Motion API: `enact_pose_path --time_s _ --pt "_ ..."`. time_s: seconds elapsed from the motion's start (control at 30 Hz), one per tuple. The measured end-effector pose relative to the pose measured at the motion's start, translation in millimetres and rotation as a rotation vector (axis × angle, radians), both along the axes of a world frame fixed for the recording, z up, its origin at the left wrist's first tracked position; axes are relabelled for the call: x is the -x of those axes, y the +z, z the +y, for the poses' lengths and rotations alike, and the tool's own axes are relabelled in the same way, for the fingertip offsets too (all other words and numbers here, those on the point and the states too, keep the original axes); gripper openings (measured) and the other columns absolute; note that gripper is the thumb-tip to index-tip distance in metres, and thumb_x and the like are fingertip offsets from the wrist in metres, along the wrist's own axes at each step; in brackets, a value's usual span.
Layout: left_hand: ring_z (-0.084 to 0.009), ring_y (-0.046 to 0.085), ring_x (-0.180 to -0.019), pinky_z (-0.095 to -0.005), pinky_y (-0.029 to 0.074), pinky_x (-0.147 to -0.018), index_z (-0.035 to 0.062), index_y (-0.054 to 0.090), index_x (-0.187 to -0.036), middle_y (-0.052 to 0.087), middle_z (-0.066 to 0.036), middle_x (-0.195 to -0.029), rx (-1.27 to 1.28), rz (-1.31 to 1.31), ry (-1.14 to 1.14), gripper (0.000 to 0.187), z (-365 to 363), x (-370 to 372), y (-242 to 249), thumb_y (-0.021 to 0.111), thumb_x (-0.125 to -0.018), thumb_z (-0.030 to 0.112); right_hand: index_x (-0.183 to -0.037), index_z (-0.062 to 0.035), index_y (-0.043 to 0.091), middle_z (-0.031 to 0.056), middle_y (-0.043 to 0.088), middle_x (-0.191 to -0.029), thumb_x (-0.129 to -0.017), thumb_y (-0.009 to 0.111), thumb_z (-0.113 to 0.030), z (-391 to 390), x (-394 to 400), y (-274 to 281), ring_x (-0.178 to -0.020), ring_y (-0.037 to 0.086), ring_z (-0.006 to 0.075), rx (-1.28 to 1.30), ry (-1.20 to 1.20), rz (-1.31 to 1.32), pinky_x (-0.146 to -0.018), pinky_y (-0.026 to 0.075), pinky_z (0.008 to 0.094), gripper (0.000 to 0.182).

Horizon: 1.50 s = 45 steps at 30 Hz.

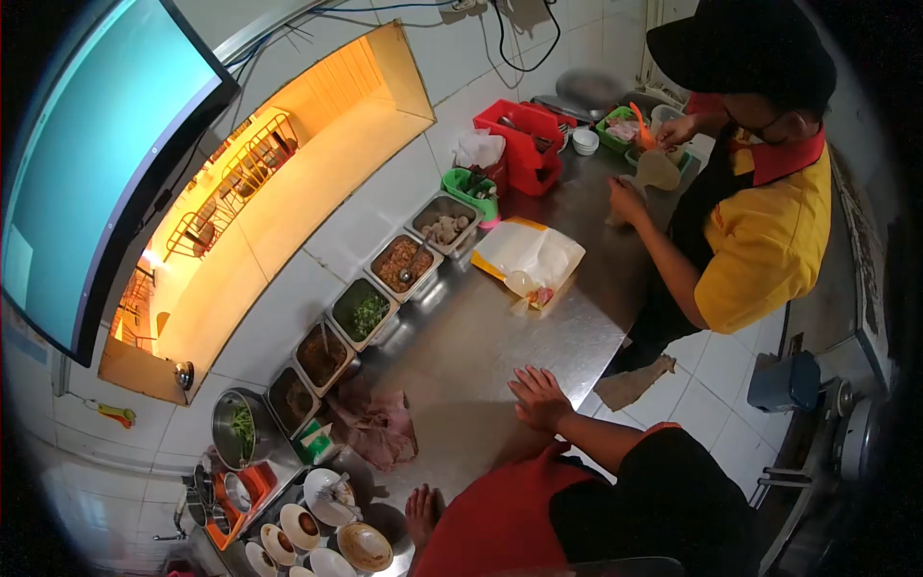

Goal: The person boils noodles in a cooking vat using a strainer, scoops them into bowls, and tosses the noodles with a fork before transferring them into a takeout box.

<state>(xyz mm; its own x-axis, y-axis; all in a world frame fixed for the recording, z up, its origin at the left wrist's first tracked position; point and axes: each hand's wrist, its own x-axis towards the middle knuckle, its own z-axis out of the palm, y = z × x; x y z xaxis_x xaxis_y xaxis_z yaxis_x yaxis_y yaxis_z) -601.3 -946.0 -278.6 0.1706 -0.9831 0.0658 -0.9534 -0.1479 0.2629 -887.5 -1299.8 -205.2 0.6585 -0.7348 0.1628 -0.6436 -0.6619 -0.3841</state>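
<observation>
My right hand (540, 397) lies flat on the steel worktable (461, 356) near its right edge, fingers spread, holding nothing. Lower down, my left hand (421, 514) rests on the same table close to the red apron, its fingers stretched out and nothing in them. Left of it stand bowls (365, 547), some with brown sauce or residue inside. A crumpled reddish-brown cloth (377, 423) lies between my hands and the food pans. Beyond my right hand sits an open white and yellow paper wrapper (529, 252) with a small clear bag of food (540, 296) on it.
Along the wall stand steel pans of minced topping (392, 262), chopped greens (369, 313) and meat pieces (445, 229). A red utensil rack (519, 144) is at the back. At right, a co-worker in a yellow shirt (769, 250) handles a clear bag (658, 170). A screen (96, 144) hangs upper left.
</observation>
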Motion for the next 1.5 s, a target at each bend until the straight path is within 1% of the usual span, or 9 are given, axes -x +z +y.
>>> enact_pose_path --time_s 0.17,0.23,0.33,0.57,0.63,0.83,1.13,1.33,1.5 --pt "-0.0315 0.035 -0.139 -0.0484 0.027 -0.114 0.0133 0.046 -0.140 0.041 -0.008 -0.150 0.096 -0.084 -0.011 0.058 -3.1 -2.0 -9.9 0.057 -0.090 0.040 -0.132 -0.0119 0.053 0.0129 0.040 -0.148 -0.083 0.062 -0.031 -4.4 -1.5 -5.1 -0.140 0.032 0.0322 -0.013 0.010 0.041 -0.113 0.025 0.0524 0.053" --pt "-0.0312 0.036 -0.139 -0.0486 0.027 -0.114 0.0137 0.047 -0.140 0.041 -0.007 -0.150 -0.007 0.076 0.023 0.057 -4.6 4.1 13.8 0.057 -0.089 0.040 -0.136 -0.0134 0.050 0.0121 0.037 -0.150 -0.085 0.061 -0.034 -2.2 -1.1 -7.8 -0.142 0.029 0.0322 -0.049 0.008 0.062 -0.115 0.022 0.0520 0.056" --pt "-0.0311 0.036 -0.138 -0.0485 0.027 -0.114 0.0141 0.046 -0.140 0.042 -0.007 -0.149 -0.002 -0.021 0.006 0.058 -3.4 2.0 5.2 0.057 -0.089 0.041 -0.135 -0.0140 0.050 0.0118 0.037 -0.150 -0.084 0.061 -0.034 -2.2 -1.8 -11.1 -0.141 0.029 0.0321 -0.029 0.005 0.086 -0.114 0.024 0.0522 0.056" --pt "-0.0294 0.034 -0.140 -0.0482 0.026 -0.115 0.0159 0.045 -0.142 0.040 -0.006 -0.151 -0.019 0.052 0.031 0.060 -2.2 1.6 1.6 0.057 -0.091 0.044 -0.135 -0.0137 0.050 0.0118 0.037 -0.150 -0.083 0.062 -0.033 -1.3 -1.5 -11.9 -0.141 0.030 0.0323 -0.011 0.012 0.083 -0.114 0.024 0.0525 0.057" --pt "-0.0290 0.033 -0.141 -0.0480 0.024 -0.115 0.0159 0.045 -0.142 0.039 -0.006 -0.151 0.098 -0.134 -0.017 0.060 -3.5 -0.3 -10.3 0.057 -0.091 0.045 -0.136 -0.0133 0.050 0.0118 0.037 -0.151 -0.083 0.062 -0.033 -2.1 -1.1 -12.6 -0.141 0.030 0.0325 -0.010 0.016 0.075 -0.114 0.023 0.0522 0.057" --pt "-0.0300 0.035 -0.140 -0.0485 0.026 -0.114 0.0150 0.048 -0.140 0.041 -0.007 -0.150 0.018 0.093 0.053 0.059 -0.5 3.8 1.1 0.058 -0.090 0.044 -0.135 -0.0128 0.049 0.0128 0.036 -0.150 -0.083 0.062 -0.033 -1.9 -1.6 -8.5 -0.141 0.029 0.0329 -0.021 0.015 0.086 -0.114 0.024 0.0528 0.057" --pt "-0.0322 0.037 -0.138 -0.0489 0.028 -0.114 0.0151 0.048 -0.140 0.043 -0.010 -0.148 -0.024 -0.034 0.017 0.058 -1.7 1.7 2.3 0.058 -0.090 0.043 -0.136 -0.0125 0.049 0.0130 0.036 -0.150 -0.084 0.062 -0.032 -2.2 -2.5 -4.2 -0.141 0.029 0.0333 -0.038 0.017 0.085 -0.114 0.023 0.0528 0.057" --pt "-0.0301 0.032 -0.141 -0.0485 0.022 -0.117 0.0162 0.046 -0.143 0.039 -0.007 -0.152 0.001 0.008 0.032 0.061 -1.3 2.2 -1.1 0.055 -0.090 0.046 -0.137 -0.0128 0.048 0.0119 0.035 -0.151 -0.085 0.060 -0.033 -1.4 -1.8 -2.7 -0.142 0.028 0.0317 -0.047 0.018 0.063 -0.115 0.022 0.0522 0.056" --pt "-0.0298 0.033 -0.141 -0.0486 0.024 -0.116 0.0161 0.046 -0.142 0.039 -0.007 -0.151 -0.018 0.023 0.050 0.061 -0.2 3.8 0.4 0.055 -0.090 0.046 -0.138 -0.0128 0.048 0.0116 0.034 -0.152 -0.086 0.058 -0.034 -1.6 -2.9 -4.1 -0.142 0.027 0.0315 -0.057 0.012 0.098 -0.115 0.020 0.0515 0.057"
